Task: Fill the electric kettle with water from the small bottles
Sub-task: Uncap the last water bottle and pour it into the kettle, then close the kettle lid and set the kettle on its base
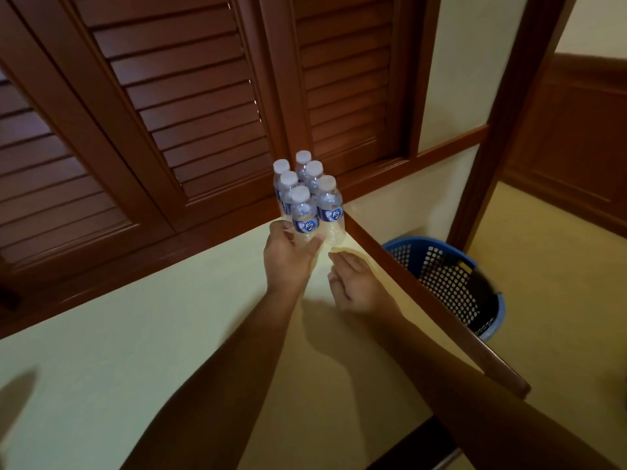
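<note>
Several small clear water bottles with white caps and blue labels stand clustered at the far corner of a pale yellow counter (169, 334). My left hand (288, 259) wraps its fingers and thumb around the base of the nearest bottle (304, 212), which stands upright. Another bottle (330, 208) stands just to its right. My right hand (356, 283) hovers over the counter a little nearer to me, fingers loosely curled, holding nothing. No kettle is in view.
Dark wooden louvred shutters (190, 96) rise behind the counter. A wooden trim edge (424, 293) bounds the counter on the right. Beyond it on the floor sits a blue perforated plastic basket (448, 276). A wooden door frame (509, 130) stands at the right.
</note>
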The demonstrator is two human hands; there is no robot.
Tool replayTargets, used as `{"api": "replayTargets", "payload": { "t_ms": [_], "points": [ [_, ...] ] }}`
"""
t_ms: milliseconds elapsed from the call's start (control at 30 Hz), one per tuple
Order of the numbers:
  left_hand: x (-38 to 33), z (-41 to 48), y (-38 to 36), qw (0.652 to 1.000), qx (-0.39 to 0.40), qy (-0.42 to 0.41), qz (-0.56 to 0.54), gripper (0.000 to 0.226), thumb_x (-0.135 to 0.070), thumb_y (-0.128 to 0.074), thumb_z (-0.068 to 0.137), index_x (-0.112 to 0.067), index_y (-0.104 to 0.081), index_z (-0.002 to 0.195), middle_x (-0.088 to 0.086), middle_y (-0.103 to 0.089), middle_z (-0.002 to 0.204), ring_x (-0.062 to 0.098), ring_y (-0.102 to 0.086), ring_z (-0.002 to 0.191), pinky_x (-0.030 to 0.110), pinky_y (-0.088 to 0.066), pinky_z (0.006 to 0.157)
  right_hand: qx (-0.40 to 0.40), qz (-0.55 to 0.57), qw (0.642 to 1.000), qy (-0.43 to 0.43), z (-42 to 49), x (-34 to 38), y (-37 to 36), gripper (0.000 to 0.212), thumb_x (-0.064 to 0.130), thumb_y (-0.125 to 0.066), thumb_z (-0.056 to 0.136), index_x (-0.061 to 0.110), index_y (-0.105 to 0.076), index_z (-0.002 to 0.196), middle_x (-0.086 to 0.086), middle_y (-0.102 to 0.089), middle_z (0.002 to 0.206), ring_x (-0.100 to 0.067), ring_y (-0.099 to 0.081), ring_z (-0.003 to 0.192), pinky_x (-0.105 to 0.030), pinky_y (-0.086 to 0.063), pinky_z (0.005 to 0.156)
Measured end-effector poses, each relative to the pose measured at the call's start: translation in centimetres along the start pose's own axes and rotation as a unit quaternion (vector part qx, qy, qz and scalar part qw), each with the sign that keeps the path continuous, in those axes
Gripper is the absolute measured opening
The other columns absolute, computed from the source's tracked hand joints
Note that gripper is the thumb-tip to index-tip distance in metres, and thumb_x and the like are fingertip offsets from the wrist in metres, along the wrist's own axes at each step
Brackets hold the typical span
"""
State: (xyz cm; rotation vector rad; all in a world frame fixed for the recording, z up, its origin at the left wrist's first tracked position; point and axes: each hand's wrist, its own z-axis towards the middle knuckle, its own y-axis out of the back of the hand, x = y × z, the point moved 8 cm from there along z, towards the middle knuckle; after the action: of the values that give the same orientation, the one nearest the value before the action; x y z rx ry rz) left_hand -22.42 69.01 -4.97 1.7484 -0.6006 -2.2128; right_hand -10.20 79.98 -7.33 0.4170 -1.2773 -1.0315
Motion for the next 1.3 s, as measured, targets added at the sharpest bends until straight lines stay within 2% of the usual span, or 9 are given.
{"api": "replayTargets", "payload": {
  "t_ms": [67,167,333,433,533,733,967,1100,1300],
  "points": [
    [0.4,-1.0,1.0,1.0,-0.005,0.011,0.007,0.056,-0.043,-0.087,0.082,-0.019,-0.054,0.12,0.001,-0.068,0.107,0.018,-0.066,0.097,0.024,-0.046,0.079,-0.022,0.008,0.999,0.037,-0.3,0.8,0.9,0.046,0.026,-0.046,0.102,0.002,-0.055,0.14,-0.015,-0.059,0.139,-0.027,-0.051,0.132,-0.019,-0.019,0.117],
    [0.9,-3.9,3.9,1.0,-0.017,0.021,0.001,0.039,-0.045,-0.081,0.088,-0.023,-0.055,0.109,-0.003,-0.067,0.098,0.015,-0.065,0.091,0.019,-0.044,0.073,-0.034,-0.006,0.992,0.119,-1.2,2.7,1.5,0.041,0.026,-0.052,0.099,0.004,-0.063,0.131,-0.011,-0.065,0.129,-0.025,-0.058,0.121,-0.037,-0.041,0.109],
    [4.0,-10.0,11.9,0.999,-0.02,0.033,-0.016,0.003,-0.028,-0.067,0.101,-0.026,-0.064,0.101,-0.015,-0.073,0.101,-0.002,-0.068,0.095,0.02,-0.053,0.088,-0.003,0.037,0.984,0.172,-3.4,8.1,-0.2,0.035,0.032,-0.051,0.102,0.015,-0.066,0.13,0.002,-0.064,0.131,-0.014,-0.053,0.123,-0.03,-0.04,0.108],
    [6.0,-14.0,18.4,0.996,-0.066,0.043,-0.03,0.015,-0.015,-0.064,0.103,-0.029,-0.069,0.098,-0.02,-0.074,0.097,-0.001,-0.069,0.096,0.009,-0.049,0.084,0.015,0.102,0.968,0.228,-5.0,13.6,-2.7,0.03,0.027,-0.054,0.101,0.013,-0.07,0.123,0.002,-0.067,0.125,-0.014,-0.057,0.119,-0.031,-0.045,0.104],
    [7.7,-18.3,24.7,0.99,-0.117,0.067,-0.05,0.022,-0.004,-0.064,0.101,-0.024,-0.071,0.097,-0.015,-0.075,0.096,0.003,-0.07,0.094,0.008,-0.049,0.084,0.061,0.182,0.947,0.257,-6.5,19.5,-6.0,0.026,0.022,-0.059,0.1,0.012,-0.07,0.122,0.004,-0.067,0.122,-0.011,-0.058,0.118,-0.033,-0.049,0.1],
    [10.9,-27.5,34.8,0.961,-0.248,0.121,-0.034,0.018,-0.008,-0.069,0.1,-0.024,-0.075,0.106,-0.015,-0.078,0.103,0.003,-0.073,0.101,0.01,-0.051,0.087,0.171,0.28,0.899,0.29,-10.6,29.9,-11.7,0.025,0.019,-0.062,0.099,0.018,-0.069,0.123,0.014,-0.065,0.122,-0.002,-0.058,0.119,-0.02,-0.046,0.1],
    [12.5,-37.7,43.6,0.917,-0.361,0.165,-0.019,0.015,-0.018,-0.07,0.1,-0.029,-0.075,0.109,-0.017,-0.078,0.105,0.001,-0.072,0.104,0.011,-0.053,0.086,0.225,0.348,0.864,0.287,-15.8,38.1,-15.3,0.023,0.015,-0.062,0.098,0.018,-0.069,0.119,0.018,-0.067,0.116,0.001,-0.06,0.115,-0.014,-0.046,0.095],
    [13.5,-41.3,48.0,0.908,-0.384,0.167,-0.019,0.017,-0.015,-0.069,0.1,-0.029,-0.075,0.108,-0.017,-0.078,0.107,0.003,-0.072,0.106,0.015,-0.057,0.087,0.23,0.389,0.862,0.231,-17.7,41.1,-16.6,0.023,0.029,-0.06,0.097,0.025,-0.068,0.118,0.021,-0.068,0.115,-0.005,-0.062,0.113,-0.025,-0.052,0.095],
    [15.6,-41.9,55.8,0.916,-0.384,0.112,-0.027,0.017,-0.012,-0.069,0.099,-0.026,-0.075,0.107,-0.014,-0.078,0.105,0.006,-0.072,0.105,0.014,-0.055,0.086,0.133,0.433,0.872,0.184,-19.5,46.7,-15.5,0.044,0.056,-0.053,0.093,0.03,-0.056,0.128,0.018,-0.059,0.127,-0.008,-0.058,0.119,-0.027,-0.048,0.096]
  ]
}}
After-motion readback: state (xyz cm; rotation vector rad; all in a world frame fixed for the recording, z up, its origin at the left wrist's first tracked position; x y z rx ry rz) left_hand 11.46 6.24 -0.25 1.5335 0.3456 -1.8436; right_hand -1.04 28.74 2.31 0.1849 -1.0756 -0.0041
